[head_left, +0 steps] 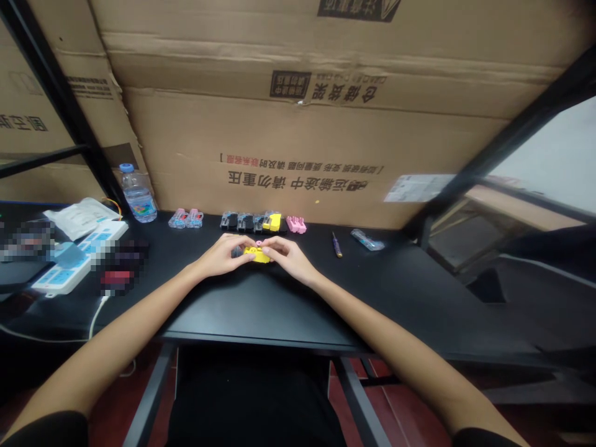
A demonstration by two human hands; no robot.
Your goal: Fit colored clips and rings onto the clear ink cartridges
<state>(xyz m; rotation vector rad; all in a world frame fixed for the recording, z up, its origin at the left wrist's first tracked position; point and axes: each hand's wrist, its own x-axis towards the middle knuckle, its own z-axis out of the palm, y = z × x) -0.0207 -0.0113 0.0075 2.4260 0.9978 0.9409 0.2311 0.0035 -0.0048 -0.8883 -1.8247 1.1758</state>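
My left hand [218, 256] and my right hand [288, 258] meet at the middle of the black desk [298, 304]. Their fingers close around a small yellow plastic part [256, 255], with a bit of pink [259, 243] on top of it. The fingers hide much of the part, so its shape is hard to tell. Just beyond my hands, a row of small parts lies along the desk's back edge: clear ones with blue and pink [186, 218], black ones [239, 221], a yellow one [274, 221] and a pink one [296, 225].
To the right lie a small screwdriver [336, 245] and a clear plastic packet [367, 239]. To the left are a water bottle [138, 195], a white power strip [79, 261], white packaging [81, 217] and pixelated items [118, 267]. Cardboard sheets [298, 143] stand behind the desk.
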